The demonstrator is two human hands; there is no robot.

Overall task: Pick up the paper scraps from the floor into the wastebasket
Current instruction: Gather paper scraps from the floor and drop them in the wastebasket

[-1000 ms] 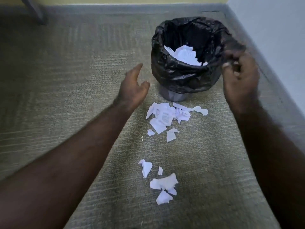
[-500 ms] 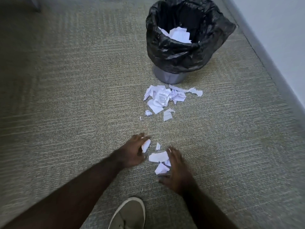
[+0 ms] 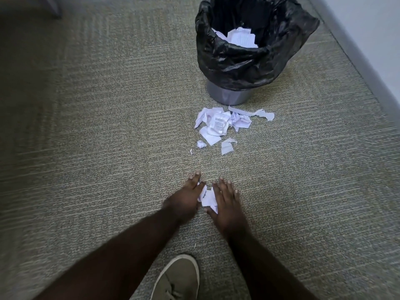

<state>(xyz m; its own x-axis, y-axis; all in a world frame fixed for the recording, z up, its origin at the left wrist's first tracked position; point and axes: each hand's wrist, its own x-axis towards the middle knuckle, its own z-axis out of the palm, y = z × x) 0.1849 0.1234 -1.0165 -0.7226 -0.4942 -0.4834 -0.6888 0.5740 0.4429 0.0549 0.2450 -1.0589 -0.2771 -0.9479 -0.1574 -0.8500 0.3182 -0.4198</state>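
Grey-green carpet (image 3: 97,126) with a fine striped weave covers the floor, and along the right side we see a grey baseboard (image 3: 365,68) under a pale wall. At the far end stands a grey wastebasket (image 3: 229,96) lined with a black plastic bag (image 3: 249,66), and inside it some torn printed paper (image 3: 240,37) lies already. Just in front of the wastebasket's base a loose pile of white paper scraps (image 3: 220,124) rests on the carpet, with a few smaller bits beside it on the near side. Closer to us, our left hand (image 3: 187,197) and our right hand (image 3: 227,204) are both down on the carpet, palms facing each other, and between them a small bunch of scraps (image 3: 208,198) is pressed together. The fingers of both hands are stretched and only lightly curved, cupping this bunch from two sides; we cannot tell if it is lifted from the floor. Near the bottom edge the toe of a beige canvas shoe (image 3: 179,278) shows between our forearms.
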